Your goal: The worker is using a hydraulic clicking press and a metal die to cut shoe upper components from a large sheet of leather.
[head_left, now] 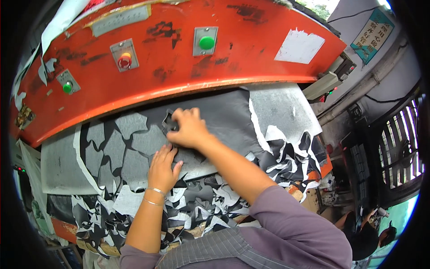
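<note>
A dark grey sheet (224, 112) with a white torn edge lies across the pale bed under the press. My right hand (190, 127) grips a metal cutting die (168, 120), a dark thin-walled outline standing on the sheet; the fingers hide part of it. My left hand (163, 168) rests close by, just nearer to me, its fingers stretched out over the sheet's near edge and nothing visible in them. To the left of the die, several cut-out shapes (110, 145) show the pale bed through the sheet, with narrow dark strips between them.
The press's orange beam (179, 58) spans the far side, carrying a large green button (206, 42), a red button (125, 60) and a small green one (67, 87). Black and white scraps (201, 197) pile along the near edge. At lower right is another person (365, 237).
</note>
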### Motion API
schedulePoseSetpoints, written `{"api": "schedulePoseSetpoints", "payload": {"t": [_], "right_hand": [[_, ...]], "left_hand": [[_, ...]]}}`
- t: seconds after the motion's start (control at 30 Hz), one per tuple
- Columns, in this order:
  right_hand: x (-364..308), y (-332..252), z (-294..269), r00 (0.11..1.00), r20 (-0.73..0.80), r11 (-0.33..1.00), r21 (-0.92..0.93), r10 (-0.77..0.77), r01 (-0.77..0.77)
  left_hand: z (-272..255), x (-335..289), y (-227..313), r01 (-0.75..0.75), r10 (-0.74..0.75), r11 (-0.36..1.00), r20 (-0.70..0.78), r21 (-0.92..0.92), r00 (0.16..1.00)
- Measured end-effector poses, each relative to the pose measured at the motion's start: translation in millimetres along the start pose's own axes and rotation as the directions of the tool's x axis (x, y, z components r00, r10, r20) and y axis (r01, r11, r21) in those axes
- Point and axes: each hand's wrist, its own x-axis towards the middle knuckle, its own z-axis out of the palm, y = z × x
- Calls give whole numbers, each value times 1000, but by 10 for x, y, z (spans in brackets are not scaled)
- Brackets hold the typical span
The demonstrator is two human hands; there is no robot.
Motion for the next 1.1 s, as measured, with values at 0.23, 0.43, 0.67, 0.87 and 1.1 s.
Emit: {"api": "schedulePoseSetpoints", "payload": {"t": [0.23,0.43,0.67,0.87,1.1], "right_hand": [[-634,796,-527,999,8,432,902,-37,9],[-1442,390,-142,969,74,721,683,-235,122],[-1646,-15,-162,959,143,893,420,-245,165],[-1079,116,-371,973,185,950,254,139,-184],[-505,343,-457,956,-35,888,-362,292,-284]], "left_hand": [[-202,-19,58,58,-54,937,22,-345,998],[-39,-234,571,243,-22,79,242,-967,970],[54,-691,382,314,-289,-145,343,-938,894],[-357,-838,33,589,-430,340,436,-733,791],[-511,-503,239,118,-147,934,-64,-336,987]]}}
